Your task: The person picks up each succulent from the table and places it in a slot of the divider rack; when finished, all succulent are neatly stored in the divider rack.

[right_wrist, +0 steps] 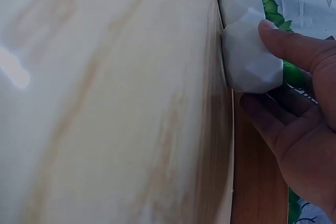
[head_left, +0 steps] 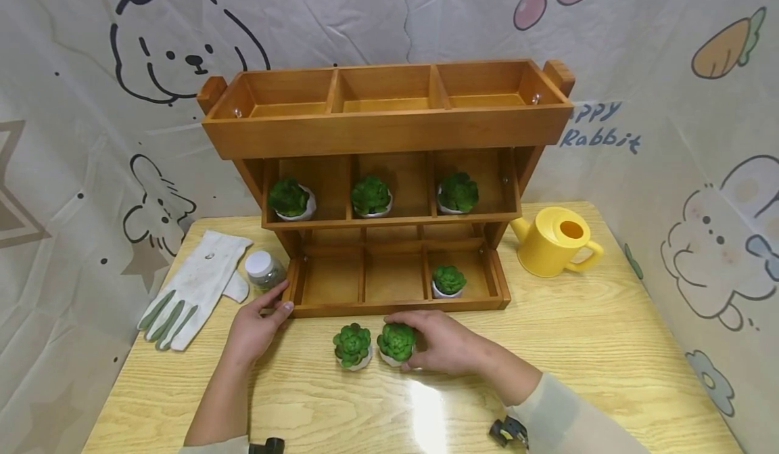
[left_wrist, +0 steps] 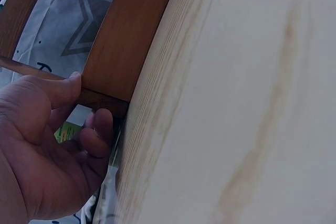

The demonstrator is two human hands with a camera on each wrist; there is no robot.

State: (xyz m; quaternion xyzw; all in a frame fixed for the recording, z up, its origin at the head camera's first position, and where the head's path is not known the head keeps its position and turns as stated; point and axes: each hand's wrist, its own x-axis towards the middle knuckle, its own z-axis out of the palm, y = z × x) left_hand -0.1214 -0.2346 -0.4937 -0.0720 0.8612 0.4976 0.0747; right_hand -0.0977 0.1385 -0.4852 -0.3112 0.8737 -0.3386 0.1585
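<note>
My right hand (head_left: 441, 342) holds a small potted succulent (head_left: 397, 342) at the table's front middle. In the right wrist view, its thumb and fingers lie around the white faceted pot (right_wrist: 249, 59). Just left stands a second potted succulent (head_left: 353, 346). My left hand (head_left: 255, 325) grips the lower left front corner of the brown wooden shelf (head_left: 389, 132); the left wrist view shows the thumb on the front board (left_wrist: 126, 30) and the fingers at the side. The middle tier holds three succulents, one per compartment; another succulent (head_left: 449, 281) sits in the bottom right compartment.
On the left lie white gloves (head_left: 197, 285) with grey-green fingertips, beside a clear jar (head_left: 264, 270) with a white lid. A yellow watering can (head_left: 556, 241) stands right of the shelf. Printed cloth (head_left: 377, 14) hangs behind the table (head_left: 608, 359).
</note>
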